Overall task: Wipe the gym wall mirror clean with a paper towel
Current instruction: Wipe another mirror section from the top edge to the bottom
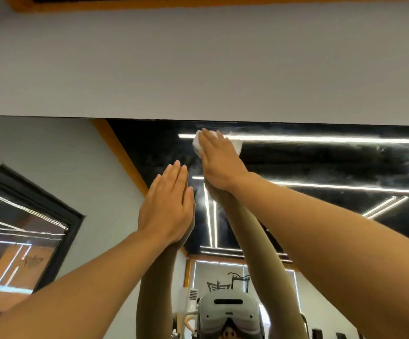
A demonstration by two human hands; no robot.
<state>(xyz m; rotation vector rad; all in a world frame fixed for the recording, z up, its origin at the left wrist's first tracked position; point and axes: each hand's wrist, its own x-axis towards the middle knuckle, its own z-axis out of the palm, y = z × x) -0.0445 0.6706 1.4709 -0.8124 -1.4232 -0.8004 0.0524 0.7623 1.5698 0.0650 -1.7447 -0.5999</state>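
- The right hand (219, 165) reaches high up and presses a white paper towel (198, 143) flat against the mirror (320, 162), just under the mirror's top edge.
- Its fingers lie straight and close together over the towel; the wad shows past the fingertips on the left and again at the right side of the fingers.
- The left hand (168, 206) rests flat on the glass, lower than the right hand and to its left, holding nothing.
- Its fingers are straight and nearly together, pointing up; the tips end just below and left of the towel, not touching it.
- The glass right of the right fingers looks hazy and streaked, with bright light strips (320, 139) reflected across it.
- Above both sets of fingertips a plain grey wall (198, 64) runs over the mirror's top edge.
- Far left of the left fingers, a dark-framed window (25, 231) is set in the grey wall.
- Below the hands, the mirror shows both forearms and a grey headset (229, 314) worn by the person.
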